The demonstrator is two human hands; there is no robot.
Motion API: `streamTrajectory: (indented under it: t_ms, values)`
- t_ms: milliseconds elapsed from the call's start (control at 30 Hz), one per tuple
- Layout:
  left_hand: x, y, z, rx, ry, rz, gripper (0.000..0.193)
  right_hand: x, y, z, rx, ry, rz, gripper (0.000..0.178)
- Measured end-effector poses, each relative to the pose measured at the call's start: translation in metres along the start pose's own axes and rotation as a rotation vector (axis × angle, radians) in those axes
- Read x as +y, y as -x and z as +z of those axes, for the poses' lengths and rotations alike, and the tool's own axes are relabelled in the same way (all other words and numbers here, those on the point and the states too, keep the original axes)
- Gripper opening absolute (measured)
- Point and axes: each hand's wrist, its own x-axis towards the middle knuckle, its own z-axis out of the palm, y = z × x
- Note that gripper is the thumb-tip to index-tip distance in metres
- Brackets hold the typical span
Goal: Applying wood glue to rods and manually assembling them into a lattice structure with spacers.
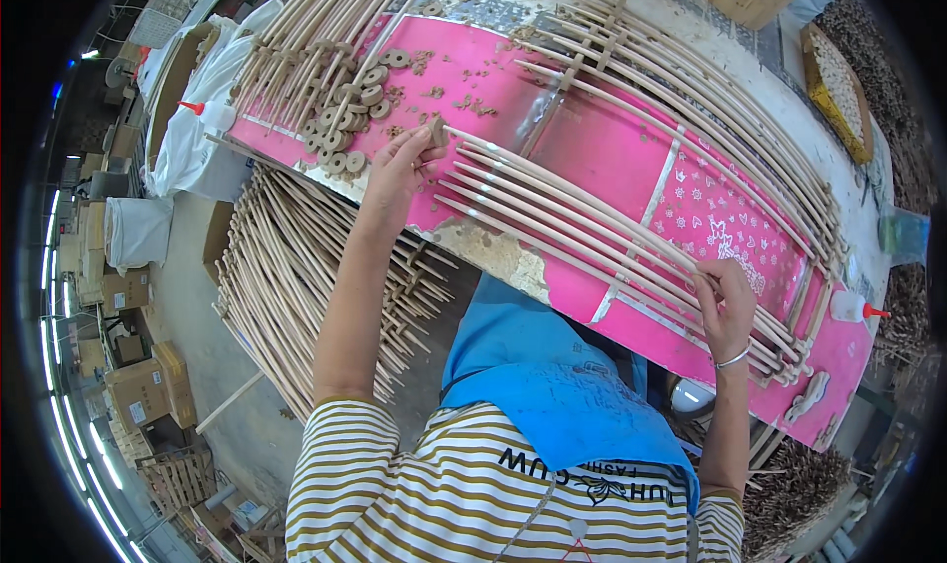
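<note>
Nearest, a blue apron (533, 366) is covering the person's lap, and beyond it a row of slim wooden rods (592, 230) is lying across a pink mat (612, 159), tips pointing left. The right hand (725, 297) is curling over the rods toward their far right end; whether it is clamping 1 rod or several, I cannot tell. The left hand (400, 164) is pinching a small wooden piece (438, 132), thumb and fingertips closed on it, right by the tip of the uppermost rod; whether those 2 are touching is not showing clearly.

The person seems to be fitting piece to rod. Working well here would mean the right hand is steadying that rod against rolling, while the left is squaring the piece to the tip and pressing straight along the rod, never twisting it sideways into the neighbouring tips.

Past the left hand, loose holed discs (340, 119) are lying in a heap; nudging them would risk scattering. Farthest, another set of rods with crosspieces (710, 114) is resting on the mat, well apart from the left hand.
</note>
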Motion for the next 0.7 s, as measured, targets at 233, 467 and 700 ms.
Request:
streamTrajectory:
  t_ms: [233,467,700]
  values:
    - [0.006,-0.002,0.007,-0.055,0.033,-0.028,0.031,0.001,-0.007,-0.001,-0.025,0.0,-0.011,0.01]
    - [0.003,-0.006,0.026,-0.096,-0.013,-0.05,0.031,0.003,-0.022,0.004,0.008,-0.048,0.042,0.012]
    - [0.001,-0.012,0.047,-0.104,-0.08,-0.035,0.028,0.013,-0.044,0.009,0.007,0.034,-0.002,0.013]
